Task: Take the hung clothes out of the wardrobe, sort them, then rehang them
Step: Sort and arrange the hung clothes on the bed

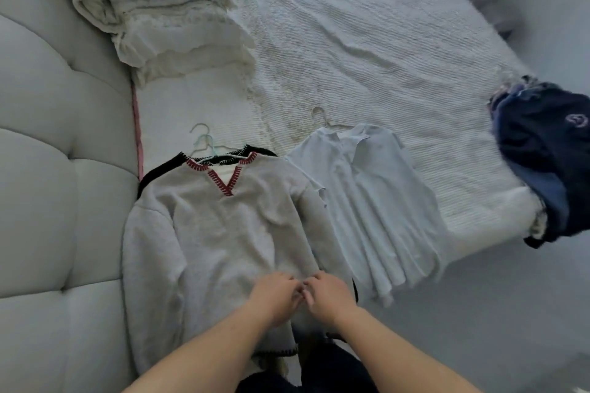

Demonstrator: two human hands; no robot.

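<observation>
The grey sweater (217, 233) with red stitching at its V-neck lay flat on the bed (367, 41), still on a pale hanger (207, 150), over a dark garment (159, 172) whose black edge showed at the shoulders. Both hands met at its lower middle: the left hand (274, 297) and the right hand (329, 295) had their fingers curled and appeared to pinch the grey knit between them, though blur left the exact hold uncertain. Just beside the sweater to the right lay a light blue shirt (367, 201) on its own wire hanger (322, 118), apart from the hands. Well away at the bed's right edge sat a heap of dark blue clothes (549, 150). A stack of folded white bedding (159, 19) rested near the padded headboard (48, 137).

This looked like the sorting step, with garments laid out by colour and type. The next move would likely call for smoothing or lifting the sweater by its hanger without dragging the dark piece beneath out of place.
</observation>
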